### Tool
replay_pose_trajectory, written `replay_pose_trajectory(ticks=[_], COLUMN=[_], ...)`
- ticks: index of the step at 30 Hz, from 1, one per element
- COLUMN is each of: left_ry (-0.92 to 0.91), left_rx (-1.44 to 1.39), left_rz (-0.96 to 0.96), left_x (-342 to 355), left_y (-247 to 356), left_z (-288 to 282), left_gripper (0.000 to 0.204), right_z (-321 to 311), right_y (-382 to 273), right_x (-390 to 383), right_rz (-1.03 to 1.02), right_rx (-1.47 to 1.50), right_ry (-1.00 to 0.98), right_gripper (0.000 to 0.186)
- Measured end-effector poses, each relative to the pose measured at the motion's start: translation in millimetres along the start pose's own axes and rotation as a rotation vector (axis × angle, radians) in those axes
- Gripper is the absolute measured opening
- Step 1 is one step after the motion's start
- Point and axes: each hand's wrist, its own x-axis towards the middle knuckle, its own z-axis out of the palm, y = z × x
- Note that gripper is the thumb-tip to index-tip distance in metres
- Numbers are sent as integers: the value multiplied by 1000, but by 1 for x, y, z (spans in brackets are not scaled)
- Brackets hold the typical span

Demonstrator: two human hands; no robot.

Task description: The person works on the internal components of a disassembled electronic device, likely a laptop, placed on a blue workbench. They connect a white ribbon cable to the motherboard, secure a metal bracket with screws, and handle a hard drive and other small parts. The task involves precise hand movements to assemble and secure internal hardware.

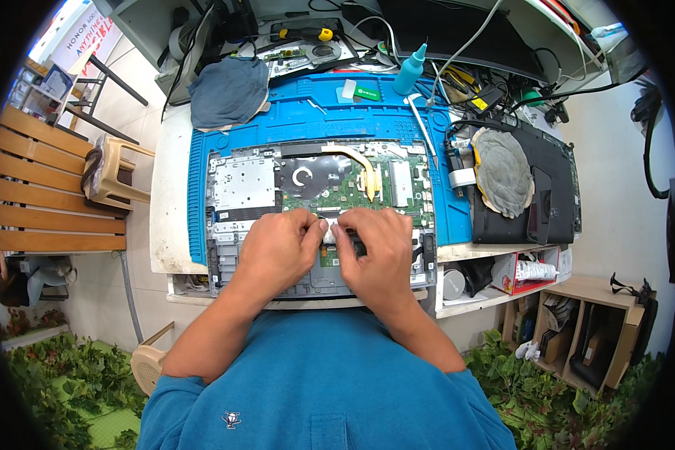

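An opened laptop base (238,186) lies in front of me with its insides up: a green circuit board (330,196), a copper heat pipe (364,161) and a round black fan area. Both hands meet at its near middle, just below the board. My left hand (281,244) is closed, thumb and forefinger pinched together at a small white piece (328,234). From the other side, my right hand (379,251) pinches close to the same piece, its thumb beside it. What exactly sits between the fingertips is too small and partly hidden.
Under the laptop spreads a blue repair mat (289,112). Grey cloth pads (229,94) (504,172) lie on both sides, the right one on a black laptop part (555,169). A teal bottle (410,71), a yellow-black screwdriver (305,34) and tangled cables stand behind.
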Motion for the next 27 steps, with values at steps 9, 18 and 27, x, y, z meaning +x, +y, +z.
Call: replay_pose_trajectory(ticks=[9,18,27], left_ry=[-9,6,26], left_rx=[22,55,108], left_rz=[-1,18,30], left_x=[0,1,1], left_y=[0,0,-2], left_z=[0,1,2], left_gripper=[27,27,29], right_z=[-5,-3,-3], right_y=[2,7,8], right_x=[-13,-14,-17], right_rz=[-204,-257,-277], right_rx=[18,-48,-163], right_ry=[-101,-135,-150], right_gripper=[22,29,32])
